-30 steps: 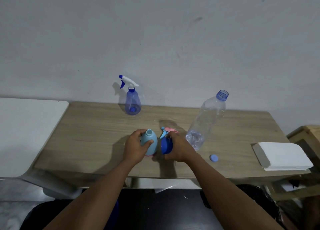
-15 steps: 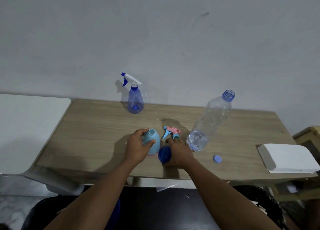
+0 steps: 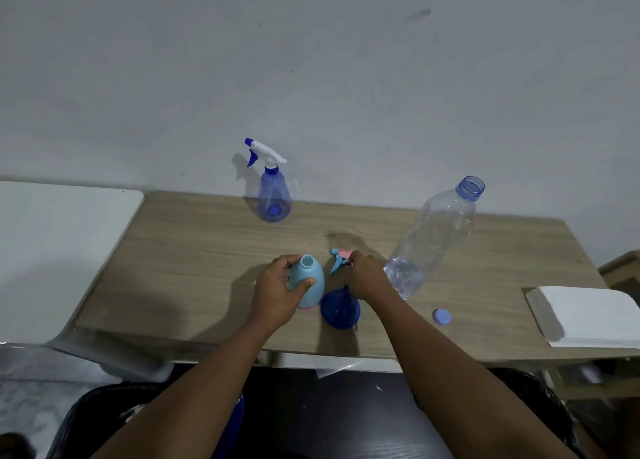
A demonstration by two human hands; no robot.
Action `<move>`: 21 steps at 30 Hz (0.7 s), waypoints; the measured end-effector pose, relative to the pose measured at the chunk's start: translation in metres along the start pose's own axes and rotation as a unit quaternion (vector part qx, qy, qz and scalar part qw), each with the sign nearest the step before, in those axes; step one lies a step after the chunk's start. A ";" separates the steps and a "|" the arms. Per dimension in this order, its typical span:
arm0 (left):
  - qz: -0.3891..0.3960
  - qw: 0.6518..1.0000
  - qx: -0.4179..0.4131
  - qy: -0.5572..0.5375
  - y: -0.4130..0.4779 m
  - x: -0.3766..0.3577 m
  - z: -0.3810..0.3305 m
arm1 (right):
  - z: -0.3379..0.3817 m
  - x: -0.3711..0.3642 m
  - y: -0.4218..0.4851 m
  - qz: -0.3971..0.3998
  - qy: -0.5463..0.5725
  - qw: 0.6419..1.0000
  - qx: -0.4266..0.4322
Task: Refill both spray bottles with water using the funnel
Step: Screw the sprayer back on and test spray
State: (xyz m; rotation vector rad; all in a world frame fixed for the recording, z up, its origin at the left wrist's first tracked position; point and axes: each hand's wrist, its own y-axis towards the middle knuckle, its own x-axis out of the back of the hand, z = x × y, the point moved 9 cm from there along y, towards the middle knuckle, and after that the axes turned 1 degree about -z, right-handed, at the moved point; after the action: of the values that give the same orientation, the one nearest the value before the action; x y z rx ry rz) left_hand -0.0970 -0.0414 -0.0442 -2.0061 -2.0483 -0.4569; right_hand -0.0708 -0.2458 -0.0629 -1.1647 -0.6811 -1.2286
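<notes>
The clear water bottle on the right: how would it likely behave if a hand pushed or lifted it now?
The clear water bottle holds only a little water at its base, so it probably lifts light. Tall and narrow, it may tip if pushed high up. Its mouth is open, the cap lying nearby, so tipping would likely spill.

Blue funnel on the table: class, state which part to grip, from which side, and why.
Probably grip the funnel by its wide rim, from above and its right: the rim is broad and exposed, while the light blue bottle, held by the left hand, crowds its left.
</notes>
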 end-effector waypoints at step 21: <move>-0.005 1.000 0.024 -0.009 0.000 0.001 0.004 | 0.044 0.122 -0.034 -0.242 0.514 0.821 0.058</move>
State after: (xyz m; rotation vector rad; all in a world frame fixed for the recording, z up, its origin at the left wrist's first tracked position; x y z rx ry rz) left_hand -0.0973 -0.0386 -0.0472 -1.9798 -2.0618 -0.3900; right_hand -0.0637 -0.2456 0.0706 -0.0793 -0.1925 -1.9550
